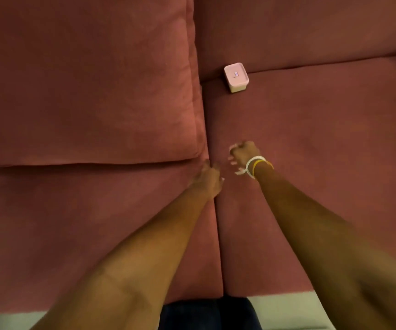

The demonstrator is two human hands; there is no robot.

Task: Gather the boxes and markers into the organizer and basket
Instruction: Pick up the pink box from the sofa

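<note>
A small pink box [236,76] with a lid sits on the red sofa seat, close to the backrest. Both my arms reach out over the seat, well short of the box. My left hand [210,178] hovers over the seam between the two seat cushions, its fingers curled loosely with nothing in them. My right hand [241,154], with white and yellow bands on its wrist, is curled over the right cushion and looks blurred. Nothing shows in its grip. No markers, organizer or basket are in view.
A large red back cushion [85,79] lies on the left seat cushion. The sofa's front edge [275,290] runs along the bottom, with pale floor [282,310] below it.
</note>
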